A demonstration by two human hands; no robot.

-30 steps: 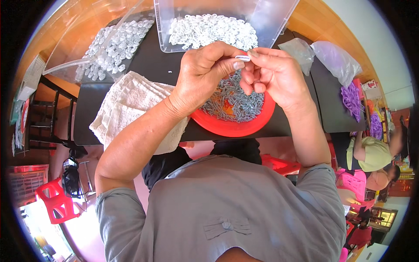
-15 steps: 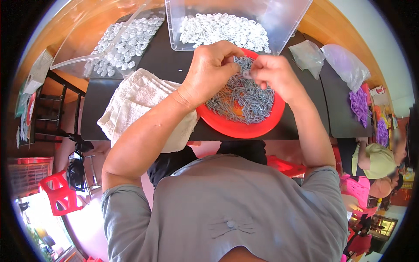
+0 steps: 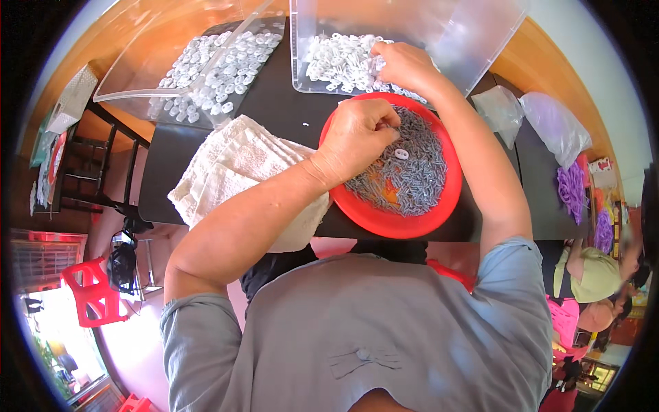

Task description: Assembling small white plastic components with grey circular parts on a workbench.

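A red basin holds a heap of small grey, screw-like pieces. One white oval plastic piece with two holes lies on top of them. Over the basin's left part, my left hand is closed, thumb and fingers pinched together; what they hold, if anything, is hidden. My right hand reaches over the front wall of a clear plastic bin. Its fingers are curled around white pieces in the heap of white oval plastic pieces there.
Left of that bin, a second clear container holds several rounded white pieces. A folded cream towel lies left of the basin on the dark table. Plastic bags and purple strips are at the right, with another person beyond.
My right hand has moved from beside my left hand up into the clear bin. A white oval piece now lies on the grey pieces. The view has shifted slightly.
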